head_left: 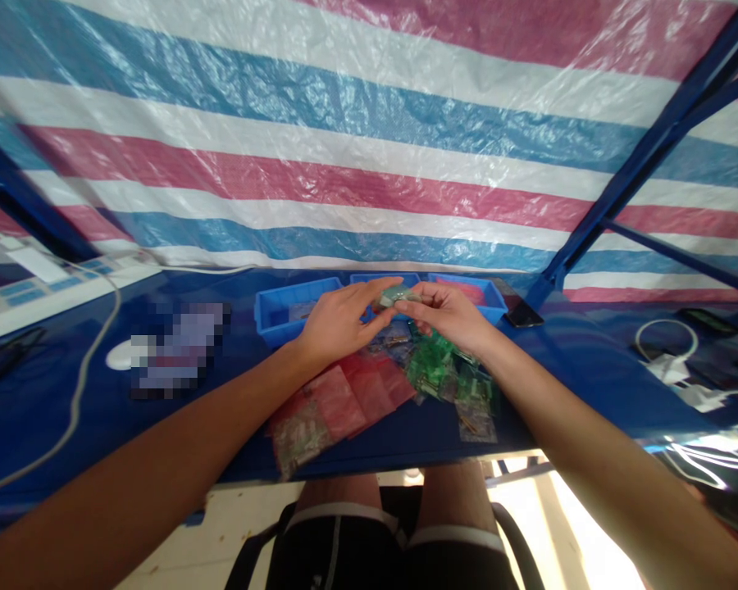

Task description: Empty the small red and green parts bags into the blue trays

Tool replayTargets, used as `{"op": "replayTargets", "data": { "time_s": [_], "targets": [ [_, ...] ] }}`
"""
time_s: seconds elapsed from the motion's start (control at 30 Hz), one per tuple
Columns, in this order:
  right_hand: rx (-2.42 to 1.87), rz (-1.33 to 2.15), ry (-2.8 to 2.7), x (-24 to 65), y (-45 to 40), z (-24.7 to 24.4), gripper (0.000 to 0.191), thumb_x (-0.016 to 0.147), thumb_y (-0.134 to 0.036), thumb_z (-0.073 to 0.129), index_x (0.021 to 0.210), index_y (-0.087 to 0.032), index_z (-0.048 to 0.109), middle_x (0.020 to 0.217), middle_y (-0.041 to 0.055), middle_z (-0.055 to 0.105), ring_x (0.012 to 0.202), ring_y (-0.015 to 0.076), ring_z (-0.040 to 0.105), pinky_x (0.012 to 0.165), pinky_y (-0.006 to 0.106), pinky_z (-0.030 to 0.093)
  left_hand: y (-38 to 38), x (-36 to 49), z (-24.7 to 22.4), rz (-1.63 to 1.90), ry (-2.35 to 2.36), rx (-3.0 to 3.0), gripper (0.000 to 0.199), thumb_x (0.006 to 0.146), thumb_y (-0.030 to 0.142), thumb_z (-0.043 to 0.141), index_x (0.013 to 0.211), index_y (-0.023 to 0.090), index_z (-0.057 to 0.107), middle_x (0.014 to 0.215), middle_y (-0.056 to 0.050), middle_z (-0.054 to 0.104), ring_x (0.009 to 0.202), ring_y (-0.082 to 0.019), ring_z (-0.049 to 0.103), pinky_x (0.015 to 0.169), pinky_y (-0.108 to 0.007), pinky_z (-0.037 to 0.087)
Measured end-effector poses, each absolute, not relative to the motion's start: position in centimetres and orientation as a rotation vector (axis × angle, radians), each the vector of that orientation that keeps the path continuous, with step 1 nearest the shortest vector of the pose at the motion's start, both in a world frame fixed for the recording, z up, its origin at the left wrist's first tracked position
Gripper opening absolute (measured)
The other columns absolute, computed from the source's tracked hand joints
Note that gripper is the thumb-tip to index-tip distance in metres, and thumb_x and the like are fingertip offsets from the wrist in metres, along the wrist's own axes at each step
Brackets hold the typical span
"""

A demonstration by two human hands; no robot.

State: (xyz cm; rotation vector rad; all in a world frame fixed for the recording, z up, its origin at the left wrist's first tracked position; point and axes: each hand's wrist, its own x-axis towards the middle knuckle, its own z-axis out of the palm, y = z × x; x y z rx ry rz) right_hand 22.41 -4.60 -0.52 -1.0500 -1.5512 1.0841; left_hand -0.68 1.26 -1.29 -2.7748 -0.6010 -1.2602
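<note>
Both of my hands meet above the blue bins, closed on one small greenish plastic packet (394, 294). My left hand (343, 318) grips its left side, and my right hand (446, 311) pinches its right side. Below them on the blue table lie red plastic bags (350, 397), a pile of green packets (434, 360) and clear bags (476, 419) with small metal-looking pieces. Behind stand a left blue bin (271, 315), a middle blue bin (369, 279) partly hidden by my hands, and a right blue bin (497, 303) holding something red.
On the blue table (252, 447), a white round object (123, 354) and a blurred-out item (181, 348) lie left, near a white cable (79, 385). A dark phone (522, 311) lies beside the right bin. White cables (667, 365) are farther right. A striped sheet (344, 180) hangs behind.
</note>
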Motion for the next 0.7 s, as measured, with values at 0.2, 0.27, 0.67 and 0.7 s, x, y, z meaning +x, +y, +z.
{"op": "replayTargets", "data": {
  "time_s": [0.2, 0.27, 0.67, 0.7],
  "targets": [
    [-1.066, 1.085, -1.521, 22.5, -4.6, -0.5, 0.048, 0.084, -0.065, 0.085, 0.079, -0.022, 0.065, 0.059, -0.0044, 0.058, 0.050, 0.0119, 0.049, 0.049, 0.026, 0.036, 0.8, -0.6, -0.4, -1.316, -0.506, -2.821, 0.074, 0.097, 0.043, 0.078, 0.162, 0.027, 0.046, 0.150, -0.015, 0.062, 0.133, -0.031, 0.065, 0.107, -0.045, 0.060],
    [-1.061, 1.104, -1.493, 22.5, -4.6, -0.6, 0.048, 0.084, -0.064, 0.085, 0.078, -0.022, 0.064, 0.059, -0.0045, 0.059, 0.049, 0.0113, 0.049, 0.049, 0.026, 0.036, 0.9, -0.5, -0.1, -1.282, -0.380, -2.829, 0.071, 0.095, 0.039, 0.081, 0.157, 0.028, 0.051, 0.155, -0.015, 0.058, 0.140, -0.033, 0.060, 0.115, -0.052, 0.055],
    [-1.054, 1.170, -1.489, 22.1, -4.7, -0.7, 0.048, 0.084, -0.062, 0.087, 0.102, -0.022, 0.069, 0.063, -0.0058, 0.062, 0.051, 0.0108, 0.053, 0.047, 0.024, 0.038, 1.2, -0.9, -0.7, -1.224, -0.427, -2.782, 0.038, 0.104, 0.024, 0.063, 0.142, 0.022, 0.065, 0.121, -0.009, 0.078, 0.112, -0.024, 0.073, 0.100, -0.040, 0.060],
    [-1.056, 1.172, -1.482, 22.0, -4.7, -0.6, 0.050, 0.083, -0.061, 0.088, 0.107, -0.022, 0.069, 0.063, -0.0062, 0.062, 0.051, 0.0109, 0.053, 0.047, 0.023, 0.038, 1.2, -0.9, -0.7, -1.233, -0.440, -2.772, 0.039, 0.105, 0.024, 0.063, 0.143, 0.022, 0.065, 0.120, -0.009, 0.078, 0.111, -0.024, 0.074, 0.099, -0.039, 0.060]
  ]
}}
